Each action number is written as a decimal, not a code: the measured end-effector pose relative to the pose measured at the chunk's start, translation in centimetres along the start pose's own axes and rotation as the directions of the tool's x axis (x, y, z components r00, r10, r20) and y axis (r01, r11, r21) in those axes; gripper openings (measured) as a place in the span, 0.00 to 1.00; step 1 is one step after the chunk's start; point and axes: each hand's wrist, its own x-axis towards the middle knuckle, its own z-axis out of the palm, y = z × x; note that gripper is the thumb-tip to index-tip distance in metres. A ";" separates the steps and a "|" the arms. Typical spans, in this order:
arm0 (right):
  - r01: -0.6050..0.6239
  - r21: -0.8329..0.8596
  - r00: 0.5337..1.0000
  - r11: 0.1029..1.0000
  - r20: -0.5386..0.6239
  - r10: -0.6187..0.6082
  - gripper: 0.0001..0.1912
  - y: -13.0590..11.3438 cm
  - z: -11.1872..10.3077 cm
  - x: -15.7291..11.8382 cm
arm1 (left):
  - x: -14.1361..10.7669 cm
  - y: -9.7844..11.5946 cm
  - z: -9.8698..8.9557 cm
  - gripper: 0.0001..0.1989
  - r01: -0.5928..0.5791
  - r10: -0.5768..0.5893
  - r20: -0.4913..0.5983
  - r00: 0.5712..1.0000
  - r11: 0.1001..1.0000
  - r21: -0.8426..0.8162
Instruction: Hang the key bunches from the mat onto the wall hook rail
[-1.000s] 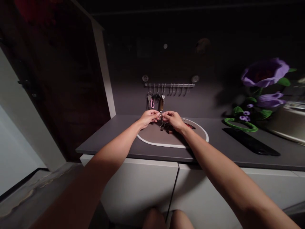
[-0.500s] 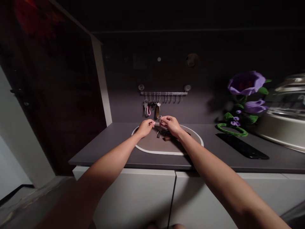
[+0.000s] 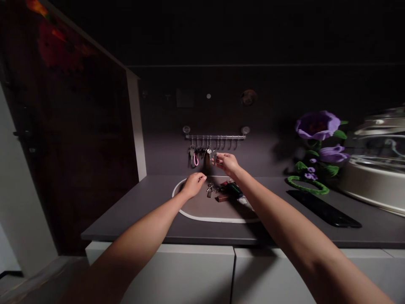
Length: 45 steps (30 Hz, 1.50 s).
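My right hand [image 3: 228,162] is raised in front of the wall, fingertips pinched on a small key [image 3: 215,156] just below the clear hook rack [image 3: 221,137]. Left of it, several keys [image 3: 192,154] hang from the hooks, one with a pink loop [image 3: 196,159]. Over the left part of the mat [image 3: 202,211], my left hand [image 3: 193,184] has its fingers curled together, and nothing shows in them. Beside it on the mat lie another bunch of keys [image 3: 209,190], a brown piece [image 3: 222,198] and a dark green-black item [image 3: 234,190], partly behind my right forearm.
A black phone-like slab [image 3: 322,209] lies on the counter [image 3: 133,211] at right. Behind it stand purple flowers [image 3: 318,125] with a green ring base [image 3: 308,185]. A large cream, clear-domed appliance [image 3: 370,177] is at the far right. A dark door [image 3: 85,147] is at left.
My right hand has lifted the key from over the mat toward the hook rack. My left hand has come apart from it and stays low over the mat. The view has tilted up.
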 end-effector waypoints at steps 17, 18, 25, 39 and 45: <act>-0.029 0.033 0.995 0.999 -0.099 0.033 0.07 -1.8 2.8 4.7 | 0.1 0.1 0.0 0.12 0.031 -0.031 0.026 0.999 0.999 -0.017; -0.037 0.037 0.994 0.999 -0.104 0.041 0.07 -1.7 2.8 4.8 | 0.2 0.1 0.0 0.12 0.035 -0.035 0.025 0.999 0.999 -0.021; -0.085 0.073 0.992 0.994 -0.092 0.091 0.08 -0.8 2.5 5.2 | 0.2 -0.2 0.2 0.12 0.025 -0.025 0.019 1.000 1.000 -0.009; -0.079 0.024 0.991 0.997 -0.107 0.081 0.06 0.1 2.0 5.3 | 0.3 -0.4 0.2 0.11 0.048 -0.047 0.015 0.999 0.999 -0.022; -0.064 0.001 0.986 0.998 -0.153 0.063 0.07 0.4 2.4 5.6 | 0.4 -0.9 0.6 0.11 0.029 -0.029 0.025 0.999 0.999 -0.035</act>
